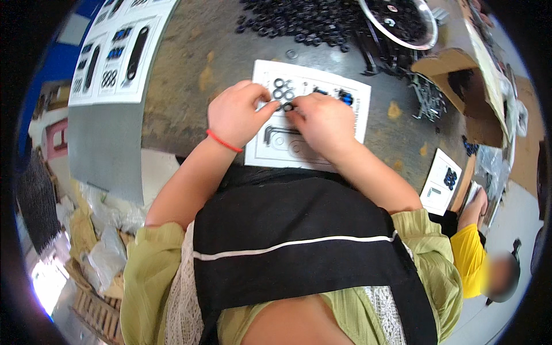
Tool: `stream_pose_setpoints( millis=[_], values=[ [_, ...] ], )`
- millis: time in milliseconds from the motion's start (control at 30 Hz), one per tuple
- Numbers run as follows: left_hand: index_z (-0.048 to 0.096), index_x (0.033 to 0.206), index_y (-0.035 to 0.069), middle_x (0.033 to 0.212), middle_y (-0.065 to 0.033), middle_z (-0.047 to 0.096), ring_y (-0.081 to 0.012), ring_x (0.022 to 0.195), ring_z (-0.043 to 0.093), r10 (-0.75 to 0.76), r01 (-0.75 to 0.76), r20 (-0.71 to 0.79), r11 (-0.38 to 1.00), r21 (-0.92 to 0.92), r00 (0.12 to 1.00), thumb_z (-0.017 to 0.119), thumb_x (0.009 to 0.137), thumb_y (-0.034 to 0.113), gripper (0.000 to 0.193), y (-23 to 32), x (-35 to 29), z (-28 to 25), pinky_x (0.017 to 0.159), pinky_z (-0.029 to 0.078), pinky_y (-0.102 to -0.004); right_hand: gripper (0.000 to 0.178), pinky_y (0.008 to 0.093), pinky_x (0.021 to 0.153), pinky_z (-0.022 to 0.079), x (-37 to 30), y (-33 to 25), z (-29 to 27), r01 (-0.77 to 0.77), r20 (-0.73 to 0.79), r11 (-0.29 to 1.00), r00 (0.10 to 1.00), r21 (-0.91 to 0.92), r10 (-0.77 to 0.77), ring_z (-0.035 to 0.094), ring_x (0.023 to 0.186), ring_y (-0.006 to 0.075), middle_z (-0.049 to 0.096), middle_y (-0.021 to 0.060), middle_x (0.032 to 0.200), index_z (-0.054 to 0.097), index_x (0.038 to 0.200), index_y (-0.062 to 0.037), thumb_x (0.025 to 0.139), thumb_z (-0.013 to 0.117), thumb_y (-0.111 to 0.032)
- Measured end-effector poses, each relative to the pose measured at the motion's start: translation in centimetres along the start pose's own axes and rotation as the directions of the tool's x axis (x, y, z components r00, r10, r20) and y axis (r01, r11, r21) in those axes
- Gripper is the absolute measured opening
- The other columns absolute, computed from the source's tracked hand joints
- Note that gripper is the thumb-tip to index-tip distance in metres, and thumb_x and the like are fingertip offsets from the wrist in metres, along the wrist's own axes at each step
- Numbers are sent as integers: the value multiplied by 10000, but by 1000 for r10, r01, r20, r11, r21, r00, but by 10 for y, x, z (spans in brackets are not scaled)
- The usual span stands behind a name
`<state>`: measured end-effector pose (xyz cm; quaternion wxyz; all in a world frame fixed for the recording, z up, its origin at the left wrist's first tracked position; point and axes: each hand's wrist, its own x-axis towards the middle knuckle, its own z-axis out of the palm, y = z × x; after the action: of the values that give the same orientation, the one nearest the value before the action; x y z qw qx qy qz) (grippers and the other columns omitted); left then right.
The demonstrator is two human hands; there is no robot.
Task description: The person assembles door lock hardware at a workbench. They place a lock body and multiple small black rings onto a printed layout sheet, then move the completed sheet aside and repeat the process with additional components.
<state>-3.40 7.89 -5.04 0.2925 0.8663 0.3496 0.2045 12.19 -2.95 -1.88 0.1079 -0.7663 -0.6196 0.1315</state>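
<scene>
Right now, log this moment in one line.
left hand: at dark rings | right hand: at same rings | under both: printed sheet | beyond: heap of small black parts

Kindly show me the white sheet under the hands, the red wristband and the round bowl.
White sheet (264, 154), head view: bare lower-left part.
Red wristband (223, 142), head view: middle of visible band.
Round bowl (433, 30), head view: right rim.

The printed sheet (259, 155) is showing smooth, matt white paper. Beneath it, the worktop (184, 92) is looking dull, stained and worn. Beyond the sheet, black parts (305, 23) are glinting glossily, and a bowl (409, 46) is shining like polished metal. Right of the sheet, a carton (441, 66) is showing matt brown cardboard; on its near side, an apron (299, 215) is looking like matt black cloth
</scene>
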Motion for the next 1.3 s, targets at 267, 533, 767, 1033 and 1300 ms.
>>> stream_pose_setpoints(
  millis=[267,533,767,1033,1300],
  values=[
    [617,767,-1,676,-29,474,-109,593,423,-84,72,-20,939,-338,996,764,747,29,151,-2,2,1,542,341,-259,185,419,714,538,-12,52,-34,45,-292,982,956,181,10,662,813,297,668,65,823,667,823,-114,810,681,-298],
    [596,766,-8,682,12,417,-74,601,374,-117,89,-34,888,-451,993,707,790,-22,115,-10,2,7,551,306,-239,309,450,845,535,-43,322,-111,-739,-585,653,607,-167,538,642,988,354,661,168,1129,718,1097,-160,837,694,-326],
    [593,771,-17,688,6,434,-70,608,388,-92,61,-62,918,-391,994,696,821,0,116,-12,2,10,557,318,-235,408,463,935,506,-40,420,-128,-759,-450,635,522,141,724,609,1132,366,656,144,1221,692,1167,-165,796,750,-324],
    [599,780,-17,692,-3,444,-83,623,407,-116,87,-65,935,-344,991,689,848,34,124,-11,1,9,570,338,-247,283,463,905,516,-42,441,-117,-678,-545,723,560,131,624,632,1067,377,680,179,1122,732,1009,-102,768,723,-248],
    [610,813,-15,724,3,507,-72,652,439,-130,100,-48,908,-407,990,668,872,51,106,-23,2,10,599,362,-231,284,451,866,529,-77,392,-121,-635,-702,771,528,46,477,646,981,404,678,242,994,681,1011,1,805,680,-194]
  ],
)
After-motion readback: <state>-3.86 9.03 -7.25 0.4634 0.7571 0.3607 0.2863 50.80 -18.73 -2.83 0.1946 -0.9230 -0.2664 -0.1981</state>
